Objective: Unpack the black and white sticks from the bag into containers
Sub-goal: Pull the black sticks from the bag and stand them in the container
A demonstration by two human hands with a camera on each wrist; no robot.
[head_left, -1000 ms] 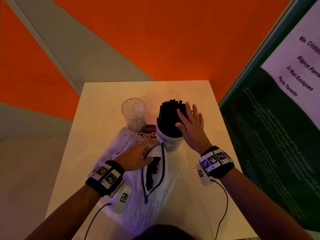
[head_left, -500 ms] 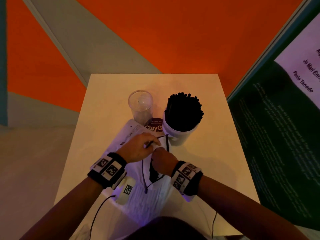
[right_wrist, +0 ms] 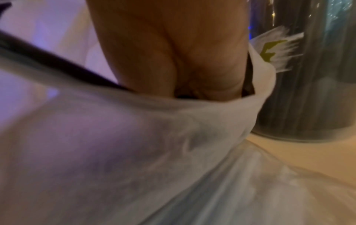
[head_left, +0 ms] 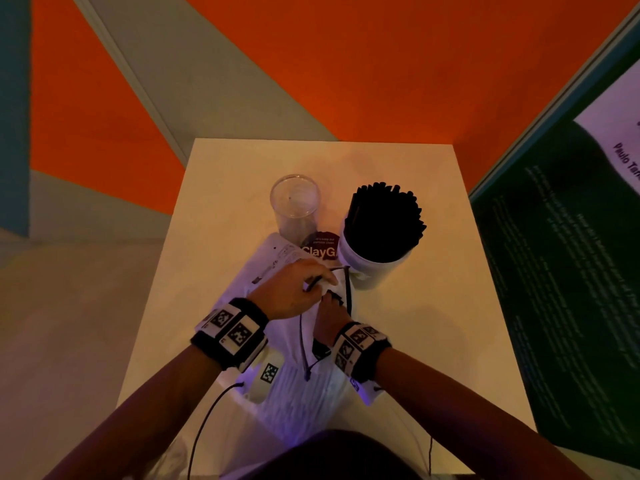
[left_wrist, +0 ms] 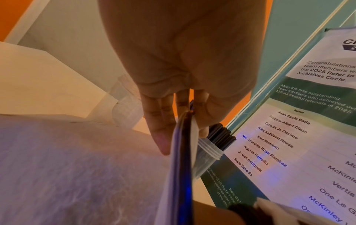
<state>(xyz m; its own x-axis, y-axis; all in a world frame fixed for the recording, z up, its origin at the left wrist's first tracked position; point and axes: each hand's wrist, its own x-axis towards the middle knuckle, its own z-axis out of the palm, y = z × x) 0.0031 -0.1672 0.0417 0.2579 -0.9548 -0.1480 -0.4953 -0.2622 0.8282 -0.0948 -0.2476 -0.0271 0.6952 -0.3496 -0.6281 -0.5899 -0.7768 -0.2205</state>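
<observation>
A white bag [head_left: 301,393] with a black-trimmed opening lies on the white table [head_left: 433,341]. My left hand [head_left: 323,278] pinches the opening's edge and holds it up; the left wrist view shows the fingers [left_wrist: 163,121] gripping that trim. My right hand [head_left: 328,311] reaches into the opening. Its fingers are hidden by the bag's cloth [right_wrist: 134,144] in the right wrist view. Behind the bag stands a white container [head_left: 374,268] packed with upright black sticks [head_left: 384,220]. Left of it is an empty clear cup [head_left: 296,206]. No white sticks show.
A dark green poster board [head_left: 571,271] stands close along the table's right side. An orange and grey wall [head_left: 381,64] rises behind the table. A round brown label [head_left: 320,245] lies between cup and container. Wrist cables trail off the near edge.
My right hand left the top of the black sticks in the container, came back to the bag and went into its opening. My left hand kept its pinch on the edge.
</observation>
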